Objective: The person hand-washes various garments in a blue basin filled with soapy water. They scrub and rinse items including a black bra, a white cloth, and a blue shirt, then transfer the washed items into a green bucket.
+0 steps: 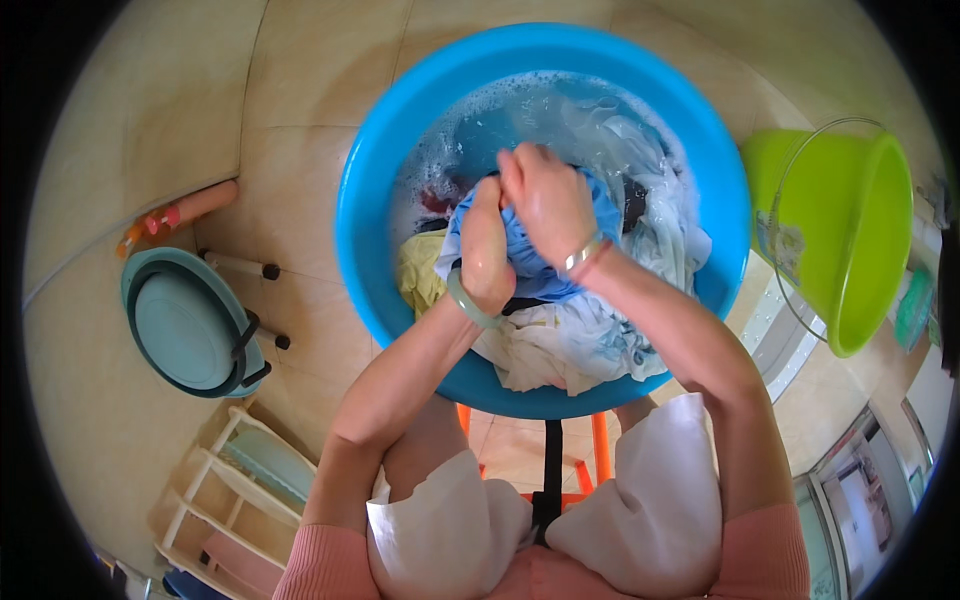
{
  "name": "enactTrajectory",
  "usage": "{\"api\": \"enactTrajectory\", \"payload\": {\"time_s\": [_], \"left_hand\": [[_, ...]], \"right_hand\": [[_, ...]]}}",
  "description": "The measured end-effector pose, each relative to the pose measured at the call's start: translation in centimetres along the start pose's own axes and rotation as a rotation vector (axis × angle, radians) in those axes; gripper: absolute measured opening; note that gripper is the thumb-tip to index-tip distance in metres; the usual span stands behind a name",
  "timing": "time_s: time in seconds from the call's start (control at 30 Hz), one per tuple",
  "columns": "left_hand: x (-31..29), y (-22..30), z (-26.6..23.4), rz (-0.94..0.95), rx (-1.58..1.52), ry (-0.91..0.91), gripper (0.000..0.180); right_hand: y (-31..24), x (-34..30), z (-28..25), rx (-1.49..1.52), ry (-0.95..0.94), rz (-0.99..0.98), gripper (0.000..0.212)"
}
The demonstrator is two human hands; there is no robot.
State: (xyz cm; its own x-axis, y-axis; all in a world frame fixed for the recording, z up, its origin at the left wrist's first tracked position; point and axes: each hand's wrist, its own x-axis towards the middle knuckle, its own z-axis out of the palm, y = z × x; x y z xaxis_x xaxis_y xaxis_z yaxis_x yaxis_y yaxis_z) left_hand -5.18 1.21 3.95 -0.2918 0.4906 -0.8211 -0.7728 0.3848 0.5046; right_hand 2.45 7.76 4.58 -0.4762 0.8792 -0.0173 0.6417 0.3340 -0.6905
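A light blue garment [532, 262] is bunched between my two hands over a large blue basin [367, 225] of soapy water. My left hand [485, 250], with a pale green bangle at the wrist, is closed on the left side of the garment. Curled over its upper part, my right hand [552, 208] is closed on the cloth too; its fingers are slightly blurred. Around them lie a yellow garment [422, 270] at the left, wet white clothes [575, 345] at the near side and right, and a dark red cloth [440, 198], partly under suds.
A lime green bucket [850, 240] with a wire handle stands right of the basin. At the left are stacked grey-green basins [185, 330] and orange-pink bottles [195, 205]. A cream rack [205, 490] is at lower left. Orange legs [600, 450] show below the basin.
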Motion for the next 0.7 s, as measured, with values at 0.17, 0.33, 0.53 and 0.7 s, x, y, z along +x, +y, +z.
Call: {"api": "enactTrajectory", "payload": {"time_s": [0.17, 0.33, 0.53, 0.7], "left_hand": [[-2.0, 2.3, 0.5, 0.126, 0.079, -0.009, 0.027], [-2.6, 2.0, 2.3, -0.107, 0.005, -0.051, 0.02], [3.2, 5.8, -1.4, 0.033, -0.162, -0.247, 0.065], [4.8, 1.8, -1.4, 0.245, 0.167, -0.273, 0.072]], "right_hand": [[-6.0, -4.4, -1.2, 0.158, -0.044, -0.259, 0.012], [8.7, 2.5, -0.6, -0.015, -0.137, -0.016, 0.032], [8.5, 4.1, -2.3, 0.364, 0.109, 0.149, 0.036], [7.7, 2.1, 1.4, -0.223, -0.321, -0.155, 0.037]]}}
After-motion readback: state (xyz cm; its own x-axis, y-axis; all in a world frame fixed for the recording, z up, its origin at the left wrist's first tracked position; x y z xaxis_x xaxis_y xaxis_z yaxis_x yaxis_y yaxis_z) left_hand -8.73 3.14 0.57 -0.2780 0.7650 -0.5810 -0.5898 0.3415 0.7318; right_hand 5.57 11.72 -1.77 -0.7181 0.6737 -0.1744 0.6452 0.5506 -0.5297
